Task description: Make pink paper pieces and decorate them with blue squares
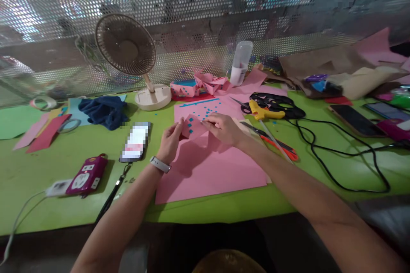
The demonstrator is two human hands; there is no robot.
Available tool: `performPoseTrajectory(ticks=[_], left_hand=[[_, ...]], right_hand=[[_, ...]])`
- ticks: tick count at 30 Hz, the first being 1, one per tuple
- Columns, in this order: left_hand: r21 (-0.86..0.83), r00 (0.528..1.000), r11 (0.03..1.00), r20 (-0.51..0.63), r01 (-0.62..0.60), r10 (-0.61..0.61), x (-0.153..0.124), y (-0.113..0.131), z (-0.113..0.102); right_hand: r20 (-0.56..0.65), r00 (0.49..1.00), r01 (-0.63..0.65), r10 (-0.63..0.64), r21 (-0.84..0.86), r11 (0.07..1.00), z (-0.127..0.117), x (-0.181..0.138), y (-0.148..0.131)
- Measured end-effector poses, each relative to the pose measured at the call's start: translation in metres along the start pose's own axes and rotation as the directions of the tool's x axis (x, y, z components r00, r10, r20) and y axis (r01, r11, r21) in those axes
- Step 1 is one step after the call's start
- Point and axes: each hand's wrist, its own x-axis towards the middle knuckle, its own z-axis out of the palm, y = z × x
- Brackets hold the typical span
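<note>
Both my hands hold up a small pink paper piece (pixel 193 127) dotted with little blue squares, above a large pink sheet (pixel 211 166) lying on the green table (pixel 64 153). My left hand (pixel 169 140), with a white band at the wrist, pinches the piece's left edge. My right hand (pixel 224 128) grips its right edge with closed fingers. More blue squares lie scattered on the pink sheet behind the hands.
A small fan (pixel 128 51) stands at the back left, beside a dark blue cloth (pixel 104 111). A phone (pixel 136 141) and a magenta power strip (pixel 86 175) lie left. A yellow glue gun (pixel 264 111), scissors (pixel 275 143), a black cable (pixel 336 158) and a white bottle (pixel 241 63) sit right.
</note>
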Motion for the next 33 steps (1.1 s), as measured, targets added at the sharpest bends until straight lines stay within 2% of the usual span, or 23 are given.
performPoseTrajectory(ticks=[4, 7, 9, 14, 19, 25, 33], left_hand=[[0.08, 0.999, 0.997, 0.047, 0.014, -0.018, -0.004, -0.002, 0.002], [0.095, 0.996, 0.995, 0.086, -0.004, -0.005, -0.008, -0.004, 0.006], [0.077, 0.998, 0.997, 0.062, -0.003, -0.002, -0.01, -0.005, 0.009], [0.047, 0.999, 0.999, 0.032, 0.013, -0.015, -0.011, -0.008, 0.011], [0.016, 0.998, 1.0, 0.062, -0.02, 0.019, -0.015, -0.007, 0.014], [-0.014, 0.988, 1.0, 0.15, -0.021, 0.022, -0.014, -0.012, 0.017], [0.011, 0.982, 0.999, 0.184, -0.043, 0.04, -0.017, -0.009, 0.02]], right_hand=[[-0.001, 0.998, 0.066, -0.067, -0.204, 0.977, -0.002, -0.001, -0.001], [-0.095, 0.991, 0.046, -0.089, -0.378, 0.925, -0.003, -0.002, -0.01], [-0.146, 0.985, 0.023, -0.097, -0.443, 0.896, -0.001, -0.004, -0.019], [0.055, 0.985, 0.17, -0.163, -0.459, 0.872, 0.012, -0.011, -0.032], [0.037, 0.994, 0.11, -0.105, -0.48, 0.87, 0.018, -0.014, -0.031], [0.055, 0.998, -0.001, 0.035, -0.518, 0.855, 0.021, -0.011, -0.025], [0.118, 0.993, 0.05, 0.023, -0.573, 0.818, 0.019, -0.01, -0.027]])
